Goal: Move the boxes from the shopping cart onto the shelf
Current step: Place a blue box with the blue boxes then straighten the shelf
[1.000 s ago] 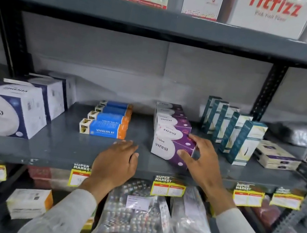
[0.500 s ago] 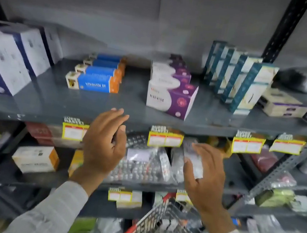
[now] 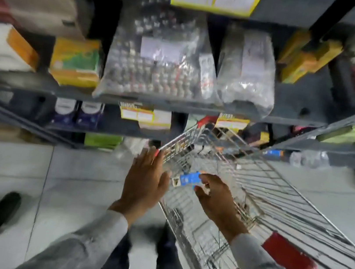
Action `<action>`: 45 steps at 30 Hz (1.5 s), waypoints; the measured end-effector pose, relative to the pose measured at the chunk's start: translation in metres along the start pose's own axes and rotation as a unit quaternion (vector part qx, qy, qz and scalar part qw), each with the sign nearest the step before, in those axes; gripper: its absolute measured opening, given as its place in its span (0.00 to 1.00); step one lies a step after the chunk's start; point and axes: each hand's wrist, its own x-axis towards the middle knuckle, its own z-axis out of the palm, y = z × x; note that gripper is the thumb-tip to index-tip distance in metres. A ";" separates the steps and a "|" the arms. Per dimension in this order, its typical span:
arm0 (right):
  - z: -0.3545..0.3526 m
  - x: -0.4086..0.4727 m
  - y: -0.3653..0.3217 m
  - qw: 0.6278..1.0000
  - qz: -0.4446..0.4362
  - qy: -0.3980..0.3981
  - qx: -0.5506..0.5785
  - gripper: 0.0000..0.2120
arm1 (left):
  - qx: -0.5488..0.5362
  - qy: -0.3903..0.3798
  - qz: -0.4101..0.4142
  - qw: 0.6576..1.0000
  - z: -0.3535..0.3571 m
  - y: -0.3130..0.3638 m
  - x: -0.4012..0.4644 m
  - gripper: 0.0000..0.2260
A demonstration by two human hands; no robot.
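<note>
A grey metal shelf is seen across the upper part of the view, and it is loaded with blurred goods: clear plastic bags of small packs in the middle, a yellow and green box to the left of them, and a white box with an orange end at the far left. Below the shelf, a wire shopping cart is placed on the pale tiled floor, with red handle pieces at its near end.

Both hands are held over the near left part of the cart. The left hand is spread wide and flat, empty, above the left rim of the cart. The right hand is lowered inside the cart with the fingers opened wide; nothing is gripped by it.

A blue box lies in the cart between the two hands, just beside the fingertips of the right hand; whether it is touched cannot be told.
</note>
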 end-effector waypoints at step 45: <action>-0.177 -0.074 -0.188 0.934 -0.193 0.269 -0.135 0.24 | -0.180 0.149 0.064 0.970 -0.213 0.025 -0.010 0.21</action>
